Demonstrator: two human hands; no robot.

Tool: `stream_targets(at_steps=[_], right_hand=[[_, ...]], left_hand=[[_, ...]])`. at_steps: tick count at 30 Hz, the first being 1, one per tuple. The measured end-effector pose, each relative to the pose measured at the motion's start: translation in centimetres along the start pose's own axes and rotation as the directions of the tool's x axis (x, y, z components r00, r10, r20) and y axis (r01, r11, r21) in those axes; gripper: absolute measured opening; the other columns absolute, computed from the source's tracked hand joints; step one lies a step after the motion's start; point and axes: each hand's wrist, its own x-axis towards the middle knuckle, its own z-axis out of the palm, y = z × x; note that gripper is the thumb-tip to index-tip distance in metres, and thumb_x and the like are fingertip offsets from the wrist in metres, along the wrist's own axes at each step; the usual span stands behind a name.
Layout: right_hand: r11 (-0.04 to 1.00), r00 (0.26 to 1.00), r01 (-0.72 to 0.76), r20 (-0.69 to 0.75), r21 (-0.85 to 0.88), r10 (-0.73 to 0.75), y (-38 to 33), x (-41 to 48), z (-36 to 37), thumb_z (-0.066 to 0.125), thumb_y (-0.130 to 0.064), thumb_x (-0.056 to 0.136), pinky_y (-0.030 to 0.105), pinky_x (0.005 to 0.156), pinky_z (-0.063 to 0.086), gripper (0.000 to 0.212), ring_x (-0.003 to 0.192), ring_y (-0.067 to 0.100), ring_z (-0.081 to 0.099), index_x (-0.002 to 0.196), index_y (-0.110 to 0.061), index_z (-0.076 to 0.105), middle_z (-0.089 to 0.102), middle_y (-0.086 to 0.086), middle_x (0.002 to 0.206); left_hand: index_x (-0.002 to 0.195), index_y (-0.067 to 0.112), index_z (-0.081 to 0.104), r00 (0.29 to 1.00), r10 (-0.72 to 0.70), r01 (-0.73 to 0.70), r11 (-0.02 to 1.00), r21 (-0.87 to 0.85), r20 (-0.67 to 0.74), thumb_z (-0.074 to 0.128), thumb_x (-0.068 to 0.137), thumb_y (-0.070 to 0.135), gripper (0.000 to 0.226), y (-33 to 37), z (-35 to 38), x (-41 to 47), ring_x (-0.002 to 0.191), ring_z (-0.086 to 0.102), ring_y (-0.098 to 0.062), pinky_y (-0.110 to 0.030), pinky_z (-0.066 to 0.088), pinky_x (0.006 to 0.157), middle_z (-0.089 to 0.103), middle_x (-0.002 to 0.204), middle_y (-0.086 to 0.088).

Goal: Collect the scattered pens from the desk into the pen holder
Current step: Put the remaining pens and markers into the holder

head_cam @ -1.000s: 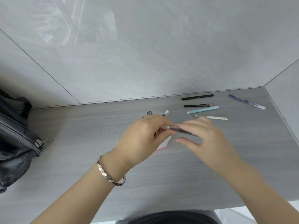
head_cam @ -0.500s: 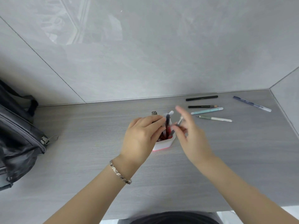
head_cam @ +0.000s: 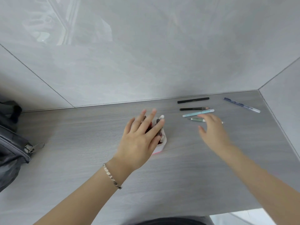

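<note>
A small white and pink pen holder (head_cam: 161, 146) stands mid-desk with several pens in it. My left hand (head_cam: 141, 137) lies over it with fingers spread, covering most of it. My right hand (head_cam: 212, 132) is open and empty, its fingertips over the green and white pen (head_cam: 197, 119). Beyond that lie a light blue pen (head_cam: 197, 113), a black pencil (head_cam: 193, 108) and a black pen (head_cam: 193, 100). A blue and clear pen (head_cam: 241, 105) rests near the right corner.
A dark grey bag (head_cam: 11, 143) with a zipper pull sits at the desk's left edge. Tiled walls close the back and right sides of the grey wooden desk (head_cam: 81, 143). The desk's front edge runs near my body.
My right hand dropped the clear pen into the holder and moved right toward the loose pens. My left hand opened its fingers over the holder.
</note>
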Motion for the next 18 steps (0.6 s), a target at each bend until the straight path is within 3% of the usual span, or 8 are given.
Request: stream_targets(at_steps=[2, 5, 8, 11, 14, 18], right_hand=[[0.967, 0.980, -0.117, 0.132, -0.226, 0.149, 3.0, 2.1, -0.2, 0.058, -0.002, 0.082, 0.044, 0.097, 0.037, 0.039, 0.115, 0.040, 0.045, 0.121, -0.002, 0.052, 0.054, 0.022, 0.123], [0.884, 0.936, -0.151, 0.225, -0.442, 0.272, 4.8, 3.8, -0.5, 0.054, -0.012, 0.086, 0.045, 0.095, 0.041, 0.032, 0.116, 0.039, 0.044, 0.117, -0.003, 0.052, 0.051, 0.022, 0.123], [0.871, 0.928, -0.016, 0.317, -0.491, 0.196, 4.1, 4.7, -0.6, 0.052, -0.012, 0.086, 0.039, 0.089, 0.042, 0.023, 0.112, 0.037, 0.048, 0.107, -0.004, 0.057, 0.053, 0.019, 0.121], [0.902, 0.926, 0.117, 0.373, -0.415, 0.052, 3.0, 5.5, -0.5, 0.053, -0.010, 0.084, 0.039, 0.073, 0.041, 0.019, 0.103, 0.037, 0.053, 0.101, -0.001, 0.054, 0.052, 0.022, 0.118], [0.916, 0.951, 0.135, 0.308, -0.377, -0.014, 2.6, 6.7, -0.6, 0.047, -0.007, 0.087, 0.038, 0.064, 0.039, 0.023, 0.090, 0.040, 0.054, 0.108, 0.000, 0.050, 0.048, 0.022, 0.113], [0.868, 0.922, 0.158, 0.384, -0.470, 0.040, 3.4, 7.9, -0.8, 0.046, -0.013, 0.091, 0.037, 0.072, 0.042, 0.028, 0.097, 0.037, 0.051, 0.117, -0.004, 0.048, 0.043, 0.020, 0.114]], left_hand=[[0.139, 0.041, 0.013, 0.985, -0.157, 0.170, 0.957, -0.233, 0.074, 0.034, 0.085, 0.060, 0.061, -0.2, -0.6, -0.7, 0.139, 0.019, -0.018, -0.039, 0.026, 0.109, 0.013, 0.152, 0.005], [0.138, 0.038, 0.000, 0.920, -0.355, 0.391, 0.794, -0.466, 0.168, 0.068, 0.072, 0.045, 0.095, 0.0, -1.0, -1.0, 0.129, 0.022, 0.002, -0.020, 0.031, 0.101, 0.016, 0.147, 0.010], [0.141, 0.029, 0.012, 0.906, -0.368, 0.423, 0.786, -0.451, 0.209, 0.075, 0.067, 0.038, 0.098, -0.3, -0.6, -1.0, 0.112, 0.029, 0.013, 0.001, 0.030, 0.078, 0.026, 0.128, 0.021], [0.138, 0.025, 0.024, 0.911, -0.367, 0.412, 0.797, -0.441, 0.187, 0.077, 0.067, 0.033, 0.089, -0.9, -0.1, -0.9, 0.104, 0.031, 0.017, 0.011, 0.027, 0.072, 0.031, 0.125, 0.022], [0.137, 0.026, 0.026, 0.904, -0.386, 0.426, 0.798, -0.427, 0.182, 0.075, 0.069, 0.030, 0.084, -0.9, -0.1, -0.8, 0.105, 0.036, 0.013, 0.007, 0.032, 0.070, 0.033, 0.126, 0.023], [0.139, 0.029, 0.022, 0.892, -0.421, 0.450, 0.792, -0.413, 0.164, 0.074, 0.070, 0.028, 0.086, -0.3, -0.4, -0.8, 0.120, 0.041, -0.002, -0.012, 0.037, 0.082, 0.035, 0.138, 0.014]])
